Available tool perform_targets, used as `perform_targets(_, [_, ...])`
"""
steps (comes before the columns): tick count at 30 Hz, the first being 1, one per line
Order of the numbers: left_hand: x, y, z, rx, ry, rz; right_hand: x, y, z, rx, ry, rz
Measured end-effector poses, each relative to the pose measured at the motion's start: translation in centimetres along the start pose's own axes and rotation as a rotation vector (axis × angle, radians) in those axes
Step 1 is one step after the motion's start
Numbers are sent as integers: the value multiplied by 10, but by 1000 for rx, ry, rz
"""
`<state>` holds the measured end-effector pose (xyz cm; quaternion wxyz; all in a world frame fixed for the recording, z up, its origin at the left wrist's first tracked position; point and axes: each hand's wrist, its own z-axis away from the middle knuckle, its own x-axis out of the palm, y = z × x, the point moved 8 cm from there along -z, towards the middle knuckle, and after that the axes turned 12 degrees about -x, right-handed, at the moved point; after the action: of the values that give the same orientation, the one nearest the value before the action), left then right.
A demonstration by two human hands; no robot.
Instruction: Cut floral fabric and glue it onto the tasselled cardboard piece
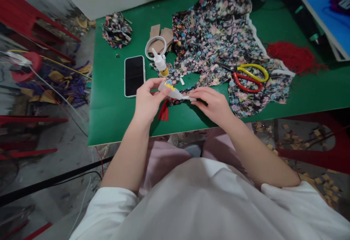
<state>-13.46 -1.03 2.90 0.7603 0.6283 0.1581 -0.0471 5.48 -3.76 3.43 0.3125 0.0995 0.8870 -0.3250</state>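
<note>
My left hand (147, 100) is closed around a small translucent glue bottle (174, 91) with a yellow label, tipped on its side with its narrow end to the right. At that end, the fingers of my right hand (213, 103) pinch the white nozzle or cap; which one, I cannot tell. Just under the bottle, a red tassel (163, 112) and a strip of dark floral fabric lie on the green table (115, 119). A second glue bottle (159, 62) stands upright behind, by a roll of white tape (148, 46).
A phone (134, 76) lies left of the bottles. Floral fabric (216, 39) spreads across the middle, with red-and-yellow-handled scissors (248, 80) on it. Red threads (295, 55) are heaped at the right. Brown card pieces (167, 35) and crumpled fabric (117, 30) lie farther back.
</note>
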Motion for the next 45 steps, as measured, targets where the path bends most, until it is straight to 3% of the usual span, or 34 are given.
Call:
perform_targets(15, [12, 10, 6, 68, 8, -172, -4, 6, 3, -49, -65, 67])
perform_targets(22, [15, 16, 10, 97, 17, -205, -16, 16, 8, 8, -71, 116])
perform_targets(31, [14, 18, 11, 109, 35, -222, -10, 2, 8, -59, -54, 143])
perform_targets(36, [14, 19, 12, 99, 43, -216, -21, 7, 13, 9, -24, 162])
perform_targets(42, [14, 19, 11, 118, 45, -231, -14, -2, 9, -23, -38, 166])
perform_targets(45, [14, 18, 11, 109, 39, -222, -22, 4, 13, 28, -20, 149])
